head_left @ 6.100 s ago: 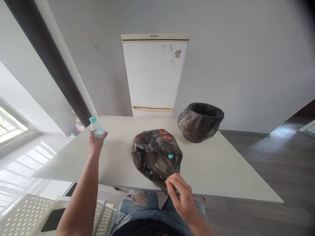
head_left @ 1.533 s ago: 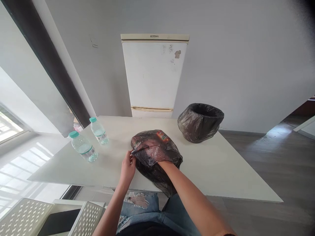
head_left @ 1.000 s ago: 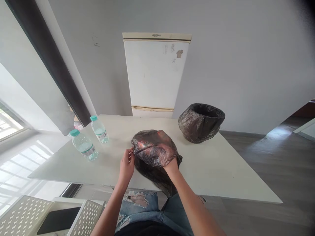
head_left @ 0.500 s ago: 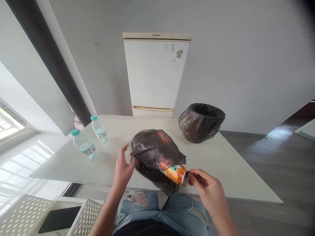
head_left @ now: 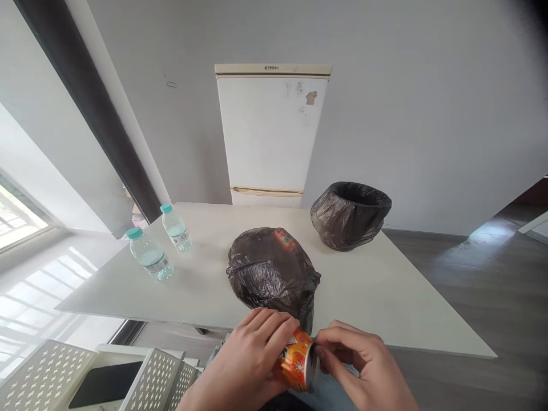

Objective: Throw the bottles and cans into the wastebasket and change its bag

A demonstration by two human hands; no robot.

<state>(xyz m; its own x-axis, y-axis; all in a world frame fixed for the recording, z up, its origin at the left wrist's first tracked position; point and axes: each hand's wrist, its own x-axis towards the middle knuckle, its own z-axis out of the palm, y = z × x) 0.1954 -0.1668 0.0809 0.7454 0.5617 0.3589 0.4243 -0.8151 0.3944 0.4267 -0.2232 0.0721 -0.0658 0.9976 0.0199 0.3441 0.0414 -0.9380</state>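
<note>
An orange drink can (head_left: 297, 361) lies on its side between my hands, near the bottom edge of the view and in front of the table. My left hand (head_left: 248, 362) wraps round its body. My right hand (head_left: 357, 365) pinches its top end with the fingertips. Just beyond them a dark, crumpled plastic bag (head_left: 271, 269) sits on the white table (head_left: 385, 297), with an orange-red item showing through its far side. Nothing touches the bag.
Two clear water bottles with teal caps (head_left: 148, 254) (head_left: 175, 228) stand at the table's left. A black bag-lined bin (head_left: 350, 213) sits at the back right. A white fridge (head_left: 270, 132) stands behind the table. White perforated chairs (head_left: 47, 374) are at lower left.
My right hand came out of the bag with the orange can and drew it toward me. My left hand let go of the bag's edge and closed round the can.
</note>
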